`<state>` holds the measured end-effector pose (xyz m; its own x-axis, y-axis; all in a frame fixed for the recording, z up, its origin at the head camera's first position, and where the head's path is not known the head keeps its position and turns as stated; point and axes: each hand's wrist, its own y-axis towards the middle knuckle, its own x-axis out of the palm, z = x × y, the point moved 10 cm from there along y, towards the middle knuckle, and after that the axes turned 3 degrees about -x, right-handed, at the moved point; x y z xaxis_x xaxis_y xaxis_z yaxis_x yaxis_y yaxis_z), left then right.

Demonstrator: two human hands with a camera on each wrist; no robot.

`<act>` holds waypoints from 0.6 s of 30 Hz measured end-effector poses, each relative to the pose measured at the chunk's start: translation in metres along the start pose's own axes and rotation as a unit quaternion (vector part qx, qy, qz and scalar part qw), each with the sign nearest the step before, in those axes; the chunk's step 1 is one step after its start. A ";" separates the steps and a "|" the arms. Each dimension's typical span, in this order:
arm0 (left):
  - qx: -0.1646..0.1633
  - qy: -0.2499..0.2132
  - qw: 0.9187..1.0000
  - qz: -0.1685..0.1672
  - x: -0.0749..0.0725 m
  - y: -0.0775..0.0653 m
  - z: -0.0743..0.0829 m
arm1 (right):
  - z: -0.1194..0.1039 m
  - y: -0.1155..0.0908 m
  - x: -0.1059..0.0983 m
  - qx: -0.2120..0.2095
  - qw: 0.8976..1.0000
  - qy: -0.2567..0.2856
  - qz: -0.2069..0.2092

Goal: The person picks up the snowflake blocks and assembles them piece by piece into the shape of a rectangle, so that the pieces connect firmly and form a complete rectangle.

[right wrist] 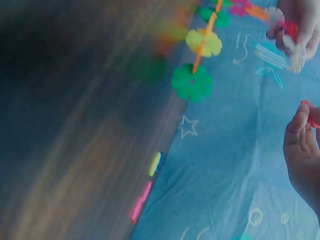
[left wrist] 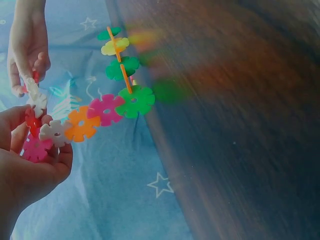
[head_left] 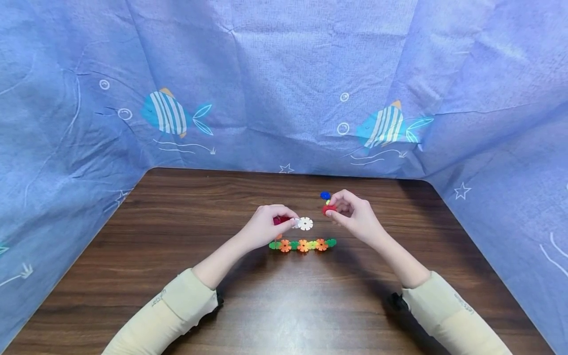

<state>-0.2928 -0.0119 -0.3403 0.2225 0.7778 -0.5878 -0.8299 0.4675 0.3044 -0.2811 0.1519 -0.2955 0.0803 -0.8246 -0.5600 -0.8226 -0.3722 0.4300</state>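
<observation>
My left hand [head_left: 290, 223] pinches a small cluster of flower-shaped plastic discs: a red one [head_left: 278, 220] with a white one [head_left: 304, 224] sticking out to the right. The left wrist view shows that hand [left wrist: 30, 165] curled round pink, red and white discs [left wrist: 36, 147]. A little right of it, my right hand [head_left: 333, 207] pinches a single red disc [head_left: 329, 210], seen edge-on [right wrist: 312, 120] in the right wrist view. The hands are held slightly apart above the table. A chain of orange and green discs [head_left: 303, 245] lies just in front of them.
A blue disc [head_left: 325, 195] and a yellow one [head_left: 328, 201] lie just behind my right hand. The dark wooden table [head_left: 177, 296] is walled at the back and both sides by blue fish-print cloth [head_left: 275, 88].
</observation>
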 end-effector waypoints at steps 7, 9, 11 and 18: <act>0.002 0.003 1.000 0.001 0.000 -0.001 0.001 | -0.004 -0.006 0.016 -0.012 0.999 0.039 -0.019; -0.002 0.004 1.000 0.000 0.000 -0.001 0.001 | -0.004 -0.007 0.020 -0.010 0.999 0.048 -0.024; -0.007 0.005 1.000 -0.002 0.000 -0.001 0.000 | -0.004 -0.008 0.022 -0.011 0.998 0.051 -0.026; -0.028 -0.005 1.000 -0.011 0.004 -0.001 -0.001 | -0.002 -0.009 0.027 -0.009 0.998 0.059 -0.029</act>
<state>-0.2919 -0.0100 -0.3435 0.2461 0.7720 -0.5861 -0.8521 0.4605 0.2489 -0.2706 0.1321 -0.3126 0.1943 -0.8452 -0.4979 -0.8047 -0.4276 0.4118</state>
